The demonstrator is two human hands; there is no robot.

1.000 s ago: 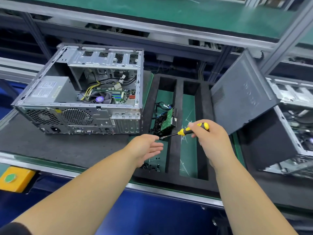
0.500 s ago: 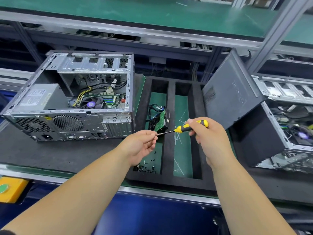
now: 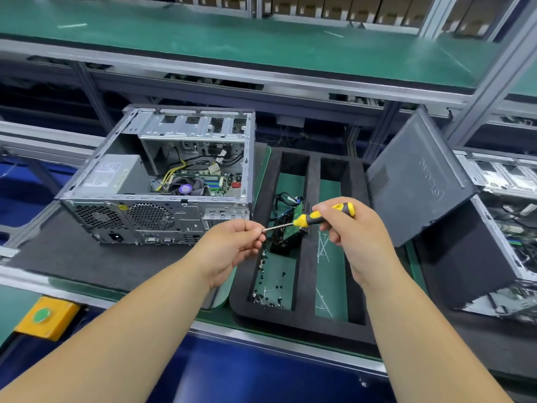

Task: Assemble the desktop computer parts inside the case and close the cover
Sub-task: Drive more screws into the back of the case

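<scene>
Hands meet over the black foam tray on the desk. The right hand curls around the yellow-and-black handle of a screwdriver, and the left hand pinches at the tip of its metal shaft; whether a screw sits between those fingertips is too small to tell. 1 second ago the left hand lay open and flat with the tip just above it; its fingers have since closed on the tip. Both hands now sit slightly higher over the tray.

Left of the tray stands the open computer case, its side uncovered, with the fan and motherboard visible inside. A green circuit board with cables stands in the tray's left slot, behind the screwdriver, and small dark screws lie scattered nearer in that slot. The dark cover panel leans tilted against a second case on the right.
</scene>
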